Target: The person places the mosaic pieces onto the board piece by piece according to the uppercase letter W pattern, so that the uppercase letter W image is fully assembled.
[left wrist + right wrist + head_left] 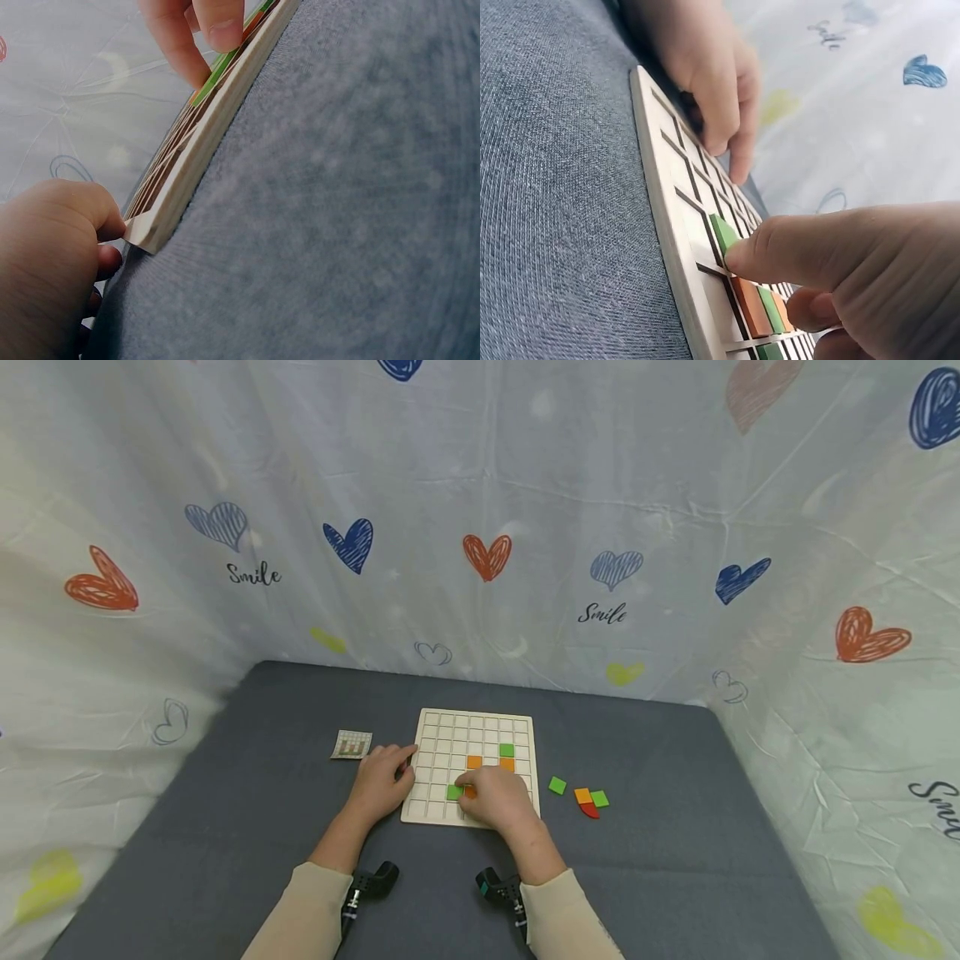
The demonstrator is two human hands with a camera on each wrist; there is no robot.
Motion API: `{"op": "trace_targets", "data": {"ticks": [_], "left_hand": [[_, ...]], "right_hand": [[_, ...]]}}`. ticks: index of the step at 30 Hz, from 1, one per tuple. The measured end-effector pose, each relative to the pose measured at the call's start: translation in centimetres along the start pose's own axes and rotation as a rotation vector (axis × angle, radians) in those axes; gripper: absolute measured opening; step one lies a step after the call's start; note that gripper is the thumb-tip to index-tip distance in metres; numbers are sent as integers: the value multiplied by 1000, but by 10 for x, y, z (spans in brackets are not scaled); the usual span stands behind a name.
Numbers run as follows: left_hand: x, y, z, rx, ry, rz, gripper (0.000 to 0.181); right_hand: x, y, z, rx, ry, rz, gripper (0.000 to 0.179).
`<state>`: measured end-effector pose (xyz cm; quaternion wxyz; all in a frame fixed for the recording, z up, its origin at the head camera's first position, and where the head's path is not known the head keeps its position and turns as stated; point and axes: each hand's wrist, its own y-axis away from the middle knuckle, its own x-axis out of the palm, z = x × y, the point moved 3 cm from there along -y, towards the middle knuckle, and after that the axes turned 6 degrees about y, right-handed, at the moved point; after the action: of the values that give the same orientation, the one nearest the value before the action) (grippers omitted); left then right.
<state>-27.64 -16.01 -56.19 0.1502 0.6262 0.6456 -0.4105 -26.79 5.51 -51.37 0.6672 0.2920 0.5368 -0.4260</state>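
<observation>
A pale wooden grid board (442, 745) lies flat on the grey table. My left hand (380, 782) is at its left edge, fingertips touching the border near the front corner. My right hand (497, 795) reaches over the front part of the board. In the right wrist view its thumb touches a green tile (722, 234), and the left wrist view shows thumb and a finger on either end of that tile. Beside it sits an orange tile (751, 307). Farther back on the board are another green tile (507, 750) and an orange tile (475, 762). The right hand hides some cells.
Right of the board lie a loose green tile (557, 785), an orange tile (582, 795), a second green tile (600, 798) and a red rounded piece (589, 811). A small printed card (351, 744) lies to the left. A curtain (420, 610) with hearts hangs behind the table.
</observation>
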Motion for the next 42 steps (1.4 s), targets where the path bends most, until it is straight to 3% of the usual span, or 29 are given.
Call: {"op": "trace_targets", "data": {"ticks": [8, 15, 19, 27, 32, 38, 42], "left_hand": [[-1, -1, -1, 0, -4, -4, 38], [0, 0, -2, 4, -6, -6, 37], [-1, -1, -3, -11, 1, 7, 38], [0, 0, -2, -1, 9, -16, 37], [2, 0, -2, 15, 18, -4, 38], [0, -2, -1, 18, 8, -22, 37], [0, -1, -1, -1, 9, 0, 38]], "right_hand": [[1, 0, -3, -9, -15, 14, 26], [-12, 5, -23, -7, -191, 14, 28], [-28, 13, -47, 87, -300, -11, 30], [-50, 39, -105, 340, -399, -93, 30], [-51, 62, -131, 441, -368, -102, 30], [-49, 90, -147, 496, -268, -111, 28], [-48, 110, -153, 558, -176, -65, 24]]}}
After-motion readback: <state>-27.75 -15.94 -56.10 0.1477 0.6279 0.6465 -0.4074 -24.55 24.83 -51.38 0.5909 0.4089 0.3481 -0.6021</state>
